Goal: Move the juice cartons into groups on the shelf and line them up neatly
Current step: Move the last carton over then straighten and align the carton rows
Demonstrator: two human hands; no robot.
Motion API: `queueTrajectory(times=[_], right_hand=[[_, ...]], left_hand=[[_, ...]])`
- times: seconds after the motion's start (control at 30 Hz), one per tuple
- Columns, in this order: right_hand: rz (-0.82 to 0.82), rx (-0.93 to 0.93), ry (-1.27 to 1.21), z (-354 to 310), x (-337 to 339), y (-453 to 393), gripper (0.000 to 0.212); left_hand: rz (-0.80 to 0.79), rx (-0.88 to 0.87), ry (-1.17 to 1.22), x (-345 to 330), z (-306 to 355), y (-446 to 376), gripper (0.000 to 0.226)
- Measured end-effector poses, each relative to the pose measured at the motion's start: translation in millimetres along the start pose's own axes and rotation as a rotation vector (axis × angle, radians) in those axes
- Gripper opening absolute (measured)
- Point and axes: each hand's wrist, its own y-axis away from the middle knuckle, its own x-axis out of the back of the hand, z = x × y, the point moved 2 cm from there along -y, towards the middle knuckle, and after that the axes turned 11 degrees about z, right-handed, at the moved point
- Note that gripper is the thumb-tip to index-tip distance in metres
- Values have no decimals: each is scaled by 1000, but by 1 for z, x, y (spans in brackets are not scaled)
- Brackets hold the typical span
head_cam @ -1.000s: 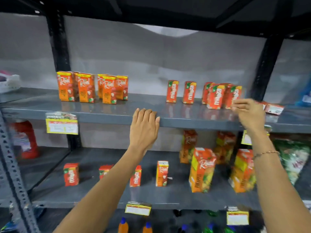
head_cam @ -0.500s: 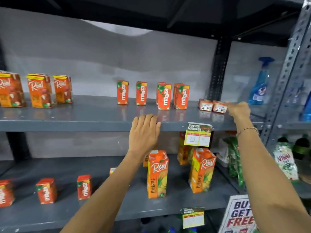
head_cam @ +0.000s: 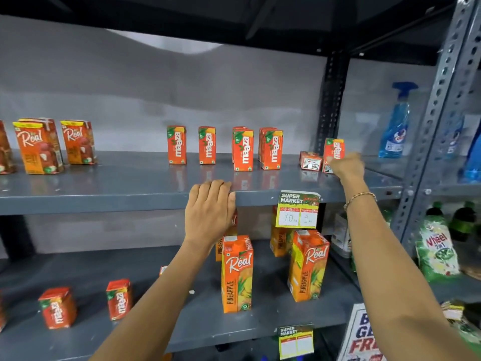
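Fingers (head_cam: 330,160) of the right hand (head_cam: 347,166) pinch a tilted Maaza carton (head_cam: 334,151); left hand (head_cam: 209,212) rests flat on the shelf (head_cam: 104,196) edge; next, stand it beside the Maaza row (head_cam: 243,149).

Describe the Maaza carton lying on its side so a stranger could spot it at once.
Find the upper grey shelf and follow it right to the black upright post. The fallen carton lies there, showing its pale end, unlike the raised carton in the right hand.

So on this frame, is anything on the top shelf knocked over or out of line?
Yes. One small Maaza carton lies on its side at the right end of the top shelf, away from the upright Maaza cartons. Beside it, the right hand holds another small carton tipped off upright.
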Motion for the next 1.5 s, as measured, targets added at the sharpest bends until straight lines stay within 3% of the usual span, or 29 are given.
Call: queueTrajectory(times=[0.17, 0.3, 0.47, 0.63, 0.9, 1.13, 1.3, 1.5], right_hand=[[-78, 60, 88, 2, 16, 7, 70], [-75, 188, 186, -7, 27, 30, 59], [-117, 144, 39, -22, 24, 78, 63], [-303, 230, -86, -68, -5, 149, 52], [-472, 384, -147, -162, -74, 229, 60], [-492, 447, -26, -222, -131, 240, 65], [-546, 449, 46, -225, -158, 244, 75], [-581, 487, 76, -222, -173, 242, 70]], left_hand=[[-75, -3, 11, 5, 0, -2, 31], [-169, -11, 54, 13, -3, -4, 35], [-229, -11, 20, 26, -39, 3, 43], [-176, 62, -17, 46, -117, 17, 38], [-146, 156, -95, 77, -237, 41, 42], [-106, 83, -89, 74, -243, 45, 39], [-63, 62, -95, 70, -244, 47, 48], [1, 50, -129, 65, -243, 48, 41]])
